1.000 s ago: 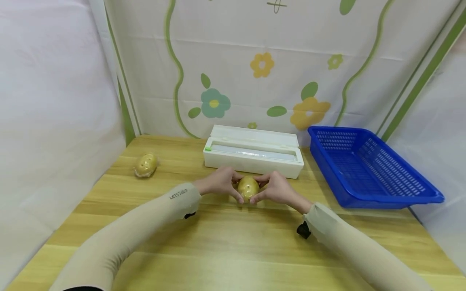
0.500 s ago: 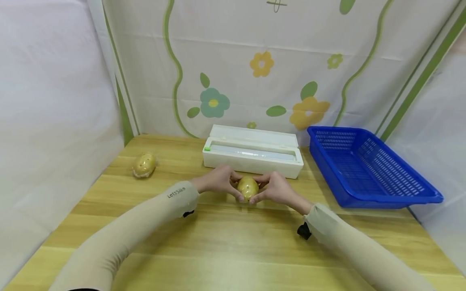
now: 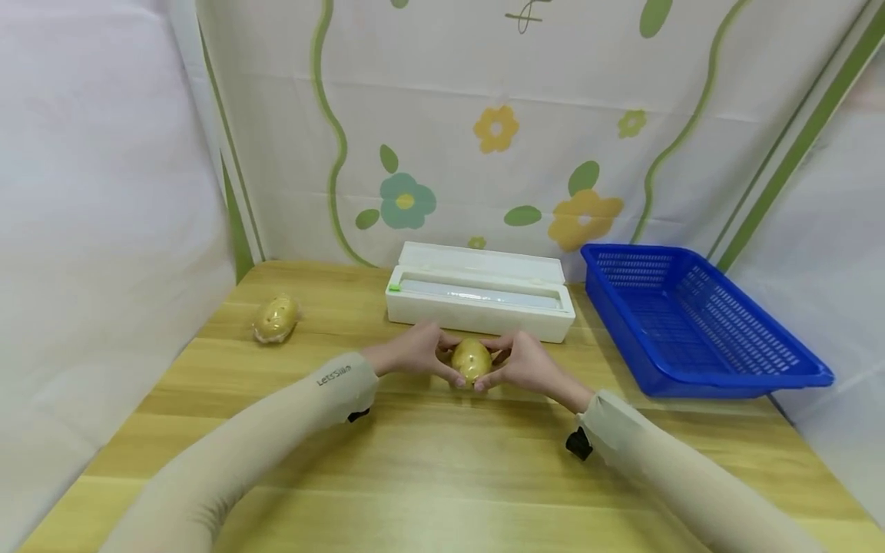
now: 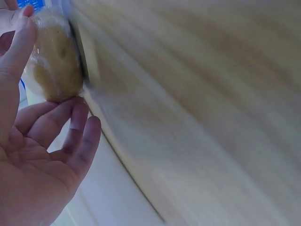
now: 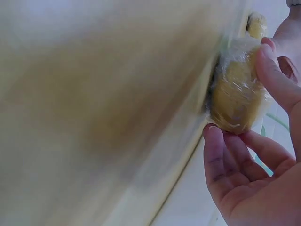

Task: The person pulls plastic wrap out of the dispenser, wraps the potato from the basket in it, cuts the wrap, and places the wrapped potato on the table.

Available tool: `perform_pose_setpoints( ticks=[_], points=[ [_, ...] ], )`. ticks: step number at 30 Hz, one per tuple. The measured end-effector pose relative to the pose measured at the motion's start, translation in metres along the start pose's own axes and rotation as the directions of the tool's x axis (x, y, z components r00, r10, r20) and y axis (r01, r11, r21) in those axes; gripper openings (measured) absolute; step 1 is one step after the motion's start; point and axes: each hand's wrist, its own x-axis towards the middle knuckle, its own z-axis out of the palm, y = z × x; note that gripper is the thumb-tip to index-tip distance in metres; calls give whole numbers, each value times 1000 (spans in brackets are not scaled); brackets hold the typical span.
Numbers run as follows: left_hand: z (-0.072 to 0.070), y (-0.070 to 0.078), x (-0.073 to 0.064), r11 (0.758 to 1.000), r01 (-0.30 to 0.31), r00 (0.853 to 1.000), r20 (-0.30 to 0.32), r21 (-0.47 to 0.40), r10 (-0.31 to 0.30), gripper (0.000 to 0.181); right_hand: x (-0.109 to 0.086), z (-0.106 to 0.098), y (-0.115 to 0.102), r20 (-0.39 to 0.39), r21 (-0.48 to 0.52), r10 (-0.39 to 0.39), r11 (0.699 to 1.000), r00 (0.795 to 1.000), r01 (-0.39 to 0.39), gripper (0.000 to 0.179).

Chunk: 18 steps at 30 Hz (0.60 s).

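In the middle of the table, a yellow potato (image 3: pixel 472 359) is held between both hands. My left hand (image 3: pixel 418 352) pinches its left side between thumb and fingers, while my right hand (image 3: pixel 531 365) does the same on the right. Shiny, wrinkled clear film covers the potato (image 5: pixel 237 89) in the right wrist view. The left wrist view shows fingertips on one end of the potato (image 4: pixel 56 61) and the thumb on its top, close to the table surface. A second film-wrapped potato (image 3: pixel 276 319) lies apart at the far left.
Just behind the hands stands a long white cling film box (image 3: pixel 477 313), its lid raised and a roll inside. A blue perforated plastic basket (image 3: pixel 639 338) sits at the back right. A patterned cloth (image 3: pixel 449 92) hangs behind the wooden table (image 3: pixel 429 476).
Both hands keep their hold on the potato in the same spot. The head view has tilted very slightly, so the scene sits a little lower.
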Motion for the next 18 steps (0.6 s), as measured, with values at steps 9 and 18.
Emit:
perform_pose_setpoints(
  ticks=[9,18],
  points=[
    [7,4,-9,996,78,997,-13,-46,-79,83,-8,3,6,7,-120,-60,991,998,61,82],
    [9,4,-7,996,36,999,-25,-85,-39,89,-11,0,6,43,-74,-80,994,996,83,83]
  ],
)
